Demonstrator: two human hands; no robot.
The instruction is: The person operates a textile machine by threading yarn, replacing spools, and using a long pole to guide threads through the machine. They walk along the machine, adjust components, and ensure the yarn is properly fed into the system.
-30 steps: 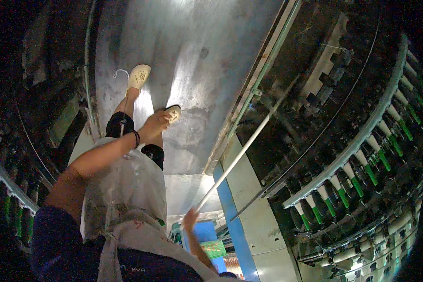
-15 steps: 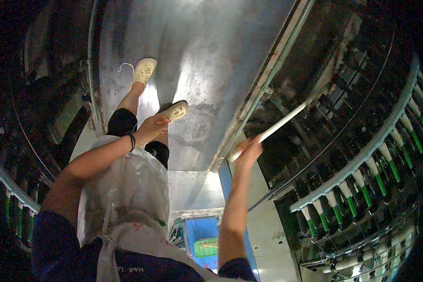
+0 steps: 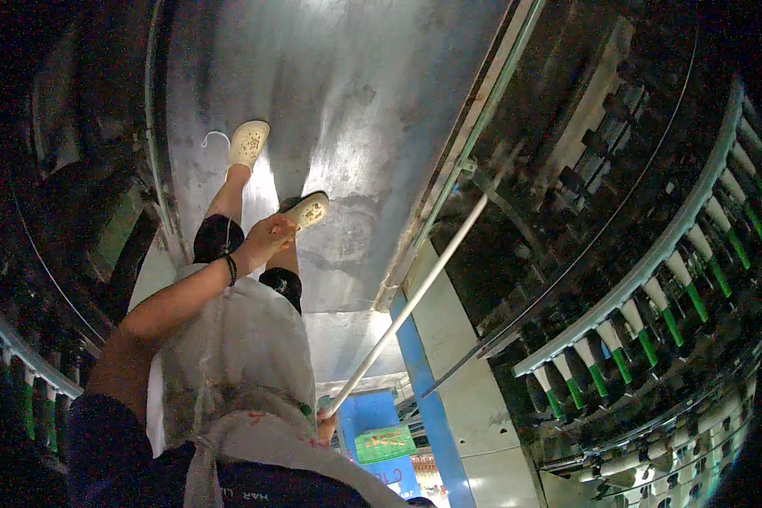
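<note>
A long white pole slants from beside my apron up to the right, into the dark machinery. Its far tip is blurred there, so I cannot tell what is on its end. Low beside the apron, my right hand is closed round the pole's near end; the apron partly hides it. In front of my body, over my legs, is my left hand, its fingers curled together. Whether anything small is in them cannot be made out. A dark band circles the left wrist.
On the right, a curved rail carries a row of white and green spindles. A similar rail stands at left. Metal flooring runs between the machines. A green crate sits behind, near a blue surface.
My right hand has drawn back toward my side, down and left, pulling the pole with it. More of the pole lies across the machine's edge. My left hand has barely moved.
</note>
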